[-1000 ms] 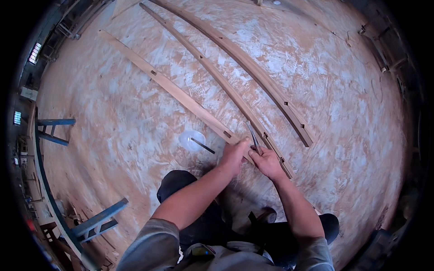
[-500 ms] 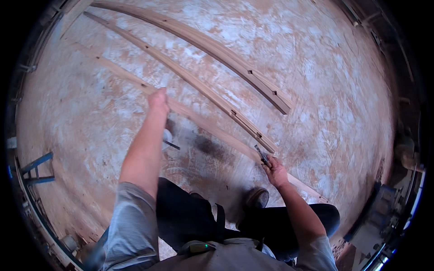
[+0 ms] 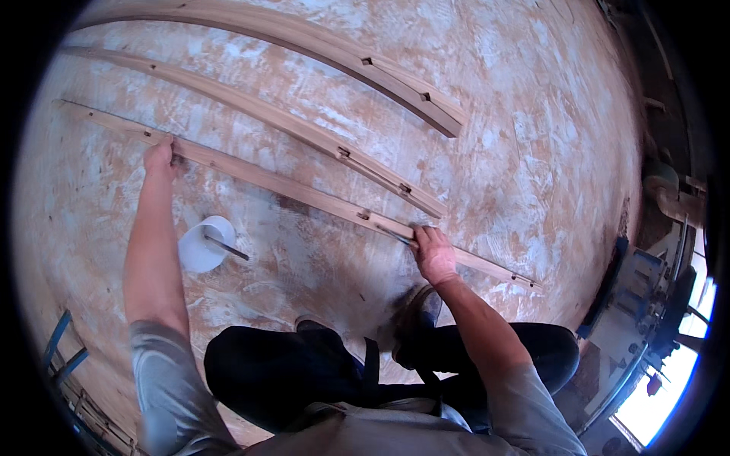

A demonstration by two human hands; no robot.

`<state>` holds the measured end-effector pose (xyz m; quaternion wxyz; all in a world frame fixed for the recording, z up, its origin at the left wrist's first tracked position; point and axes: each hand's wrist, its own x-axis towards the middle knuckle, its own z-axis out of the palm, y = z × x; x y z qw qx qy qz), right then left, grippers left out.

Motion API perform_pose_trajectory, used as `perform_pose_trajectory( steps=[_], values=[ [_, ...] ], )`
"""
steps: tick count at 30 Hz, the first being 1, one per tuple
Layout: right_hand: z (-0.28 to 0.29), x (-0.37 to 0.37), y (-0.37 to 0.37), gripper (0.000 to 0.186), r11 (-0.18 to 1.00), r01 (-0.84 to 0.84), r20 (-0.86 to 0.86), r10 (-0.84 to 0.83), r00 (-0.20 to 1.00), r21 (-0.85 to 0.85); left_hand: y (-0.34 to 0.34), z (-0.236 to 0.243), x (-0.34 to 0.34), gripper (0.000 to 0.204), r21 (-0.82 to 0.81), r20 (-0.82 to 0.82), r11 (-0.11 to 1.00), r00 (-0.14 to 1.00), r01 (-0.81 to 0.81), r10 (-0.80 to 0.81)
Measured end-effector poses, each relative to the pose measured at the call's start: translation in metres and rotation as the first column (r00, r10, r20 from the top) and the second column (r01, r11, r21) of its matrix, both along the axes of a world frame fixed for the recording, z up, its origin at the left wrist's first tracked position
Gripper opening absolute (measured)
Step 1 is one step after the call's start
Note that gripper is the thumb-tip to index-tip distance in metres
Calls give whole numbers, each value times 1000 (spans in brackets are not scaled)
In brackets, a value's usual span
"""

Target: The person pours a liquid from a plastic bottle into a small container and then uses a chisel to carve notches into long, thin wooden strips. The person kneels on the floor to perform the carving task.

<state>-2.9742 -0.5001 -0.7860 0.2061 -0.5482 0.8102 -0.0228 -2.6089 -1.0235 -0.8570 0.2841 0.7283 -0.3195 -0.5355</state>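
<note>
My left hand (image 3: pixel 160 156) is closed round the nearest long wooden strip (image 3: pixel 281 182), toward its far left part. My right hand (image 3: pixel 430 251) grips the same strip toward its right end and also holds a thin metal tool (image 3: pixel 391 235) along its lower edge. The strip has several notches. A white tub (image 3: pixel 199 251) with a dark stick (image 3: pixel 237 251) in it stands below the strip, between my arms.
Two more notched, curved wooden strips (image 3: pixel 266 114) (image 3: pixel 319 53) lie farther away on the mottled floor (image 3: pixel 532 137). Blue trestle pieces (image 3: pixel 61 342) are at the lower left. Machinery and clutter (image 3: pixel 639 296) line the right side beside a bright opening.
My hands have moved far apart along the nearest strip, left hand up and leftward, and the strip lies flatter across the view. The camera has turned, shifting the other strips up and left.
</note>
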Motion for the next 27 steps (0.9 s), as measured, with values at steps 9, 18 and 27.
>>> perform_pose_trajectory(
  steps=[9,18,27],
  values=[
    [-7,31,-35,44,992,0,48,6,999,-123,20,-2,1,17,74,107,952,946,299,-305],
    [7,18,-133,38,897,118,169,-49,984,-427,51,105,3,38,25,71,966,964,257,-258],
    [-19,-47,-73,35,988,151,-44,-153,987,-40,151,201,-86,44,-18,-185,867,851,498,-492]
  ],
)
